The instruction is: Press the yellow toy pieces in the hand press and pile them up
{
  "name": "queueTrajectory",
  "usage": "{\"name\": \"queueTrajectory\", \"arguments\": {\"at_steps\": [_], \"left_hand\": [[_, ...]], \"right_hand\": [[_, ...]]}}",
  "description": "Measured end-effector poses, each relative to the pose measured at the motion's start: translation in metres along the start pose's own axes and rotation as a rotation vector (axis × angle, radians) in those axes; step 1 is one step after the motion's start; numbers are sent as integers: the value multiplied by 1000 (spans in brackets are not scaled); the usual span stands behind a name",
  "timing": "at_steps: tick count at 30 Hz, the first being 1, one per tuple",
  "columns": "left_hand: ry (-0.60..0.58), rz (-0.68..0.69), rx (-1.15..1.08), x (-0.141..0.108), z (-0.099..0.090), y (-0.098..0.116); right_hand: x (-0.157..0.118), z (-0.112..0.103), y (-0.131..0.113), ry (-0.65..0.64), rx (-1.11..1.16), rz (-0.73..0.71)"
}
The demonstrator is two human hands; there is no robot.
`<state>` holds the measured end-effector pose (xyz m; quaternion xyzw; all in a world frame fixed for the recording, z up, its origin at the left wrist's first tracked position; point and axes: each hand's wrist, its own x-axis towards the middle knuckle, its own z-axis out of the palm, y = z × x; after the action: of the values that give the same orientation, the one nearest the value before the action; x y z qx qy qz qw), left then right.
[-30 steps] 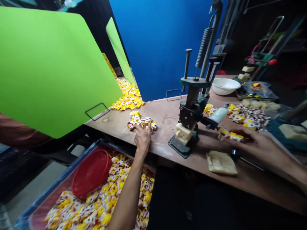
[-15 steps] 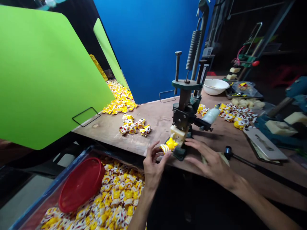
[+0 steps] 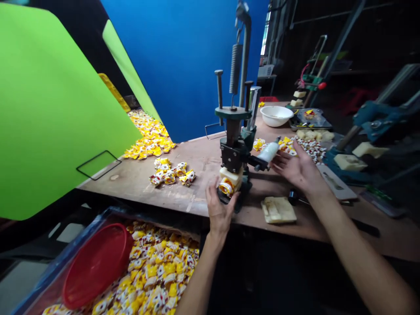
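Observation:
A small yellow-and-white plastic toy figure (image 3: 226, 187) sits at the cream block (image 3: 231, 175) of a bench press (image 3: 232, 153). My left hand (image 3: 220, 212) is closed round it, thumb on its right and fingers on its left; some fingertips are hidden. On the press's right side sticks out a lever handle (image 3: 269, 152) wrapped in pale material. Beside its end, my right hand (image 3: 300, 171) is open, palm turned up and fingers stretched toward it. Whether the fingertips touch the handle I cannot tell. A loose cream block (image 3: 278, 210) lies below that hand.
Several toy figures (image 3: 169, 175) lie left of the press. A bin of them with a red basin (image 3: 98, 264) stands below the table edge. Green (image 3: 65, 113) and blue (image 3: 183, 65) boards rise behind. Rightward are a white bowl (image 3: 276, 116), a phone (image 3: 337, 183) and another press (image 3: 374, 122).
My right hand has left the press base and moved up and right to the lever handle, uncovering the loose block. The toy figure in my left hand has been turned and set against the press block.

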<state>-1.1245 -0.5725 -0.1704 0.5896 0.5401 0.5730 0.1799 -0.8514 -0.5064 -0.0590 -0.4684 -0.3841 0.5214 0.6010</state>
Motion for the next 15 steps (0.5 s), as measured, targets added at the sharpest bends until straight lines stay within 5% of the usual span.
{"name": "queueTrajectory", "arguments": {"at_steps": [3, 5, 8, 12, 14, 15], "left_hand": [[-33, -107, -49, 4, 13, -5], [-17, -156, -57, 4, 20, -6], [107, -77, -165, -9, 20, -6], [196, 115, -366, -39, 6, -4], [155, 34, -252, -41, 1, -5], [116, -46, -159, -36, -1, -6]], "right_hand": [[20, 33, -58, -131, -17, -63], [7, 62, -79, -147, -73, -242], [-49, 102, -55, -260, -361, -680], [-120, 130, 10, -769, -850, -885], [-122, 132, 3, -964, -1055, -955], [-114, 131, -13, -927, -1050, -930]]}}
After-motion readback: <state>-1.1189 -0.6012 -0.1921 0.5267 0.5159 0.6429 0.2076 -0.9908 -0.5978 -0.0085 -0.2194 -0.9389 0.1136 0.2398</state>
